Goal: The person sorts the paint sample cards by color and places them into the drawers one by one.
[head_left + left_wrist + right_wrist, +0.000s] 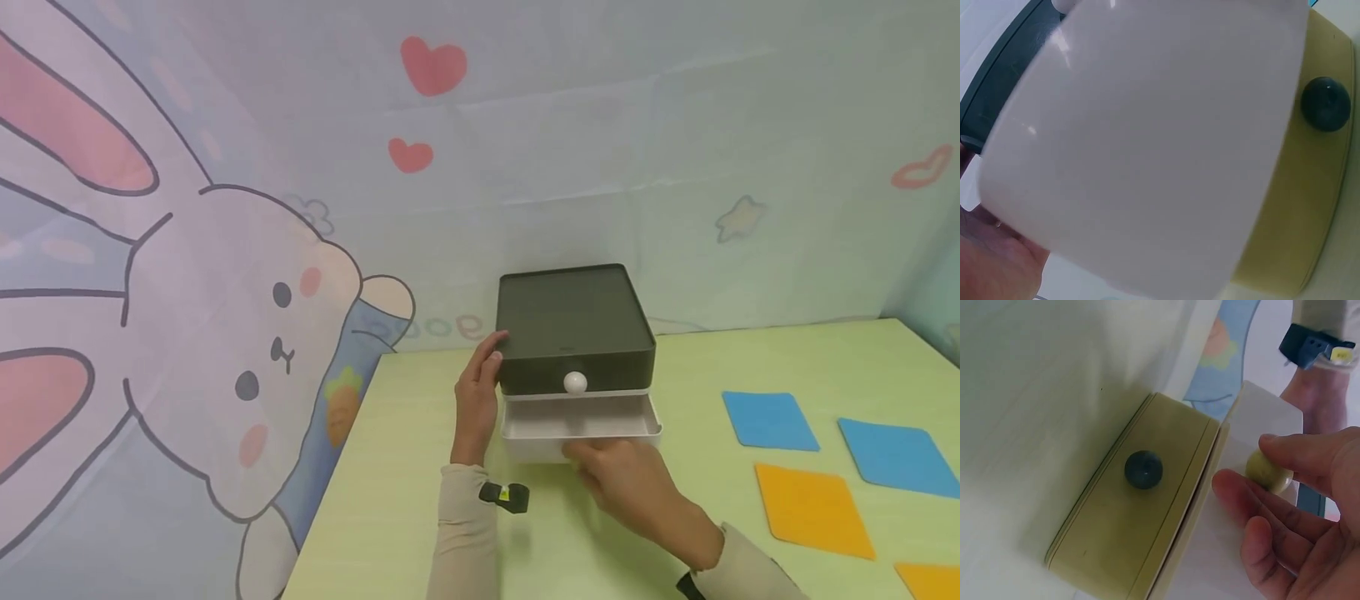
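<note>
Drawer (pixel 536 451) work, I judge — my right hand (pixel 628 487) pinches its knob (pixel 1267 472), left hand (pixel 477 408) seemingly spread against the box (pixel 573 312); next needs level sliding.

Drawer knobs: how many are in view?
3: white knob on the dark drawer, yellow knob, pinched by the right hand, on the white drawer, dark knob on the yellow drawer.

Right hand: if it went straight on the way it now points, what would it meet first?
Probably the front of the white, plastic-looking open drawer, just behind the round yellowish knob that the right hand pinches; the remaining gap is hard to judge.
</note>
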Tool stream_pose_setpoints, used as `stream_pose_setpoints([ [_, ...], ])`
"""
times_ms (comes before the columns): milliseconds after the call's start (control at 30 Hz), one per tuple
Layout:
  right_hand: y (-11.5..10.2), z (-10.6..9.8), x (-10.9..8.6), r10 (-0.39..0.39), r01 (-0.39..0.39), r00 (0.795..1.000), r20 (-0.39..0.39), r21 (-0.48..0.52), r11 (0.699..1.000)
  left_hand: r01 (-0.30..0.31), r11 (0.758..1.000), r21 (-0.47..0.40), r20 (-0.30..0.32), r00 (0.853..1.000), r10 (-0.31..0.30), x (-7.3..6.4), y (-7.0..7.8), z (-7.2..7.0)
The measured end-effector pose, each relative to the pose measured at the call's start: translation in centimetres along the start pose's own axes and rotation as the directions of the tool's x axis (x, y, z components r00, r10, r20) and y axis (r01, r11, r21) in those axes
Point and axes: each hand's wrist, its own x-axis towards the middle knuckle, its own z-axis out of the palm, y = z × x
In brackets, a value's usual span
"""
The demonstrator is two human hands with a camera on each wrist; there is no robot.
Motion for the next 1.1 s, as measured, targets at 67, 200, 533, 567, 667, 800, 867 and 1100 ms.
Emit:
stream_pose_setpoints([
  [67,-0.2,-0.2,-0.1,-0.017,0.017,1.0,-0.005,0.007,1.0,-0.001,1.0,0.004,-0.009,1.0,0.001,0.0,0.0,0.0],
  [200,-0.5,-0.6,-0.4,-0.025,0.025,1.0,0.004,0.006,1.0,-0.001,1.0,0.002,-0.015,1.0,0.001,0.1,-0.1,0.0],
  [533,-1.2,-0.3,-0.8,-0.082,0.08,0.996,-0.033,-0.05,0.996,0.03,1.0,-0.004,-0.033,0.999,-0.03,-0.1,0.0,-0.5],
  [567,-1.3,-0.3,-0.8,-0.09,0.088,0.995,-0.039,-0.049,0.995,0.035,0.999,-0.009,-0.037,0.999,-0.035,-0.1,0.0,-0.6],
  [667,-1.4,-0.3,-0.9,-0.098,0.096,0.994,-0.045,-0.041,0.995,0.04,0.999,-0.023,-0.036,0.999,-0.041,-0.2,-0.1,-0.7],
  [800,-1.4,-0.6,-1.5,-0.098,0.098,0.995,-0.034,-0.002,0.995,0.04,0.999,-0.011,-0.034,0.999,-0.04,-0.4,-0.3,-0.8],
  [867,-1.2,-0.9,-2.1,-0.1,0.1,0.995,-0.011,0.038,0.994,0.045,0.999,0.004,-0.038,0.998,-0.045,-0.6,-0.4,-0.8],
  [1100,1.1,-3.9,-4.8,-0.13,0.108,0.984,0.126,0.162,0.981,0.05,0.999,0.004,-0.041,0.998,-0.05,-0.8,-0.4,-0.9],
])
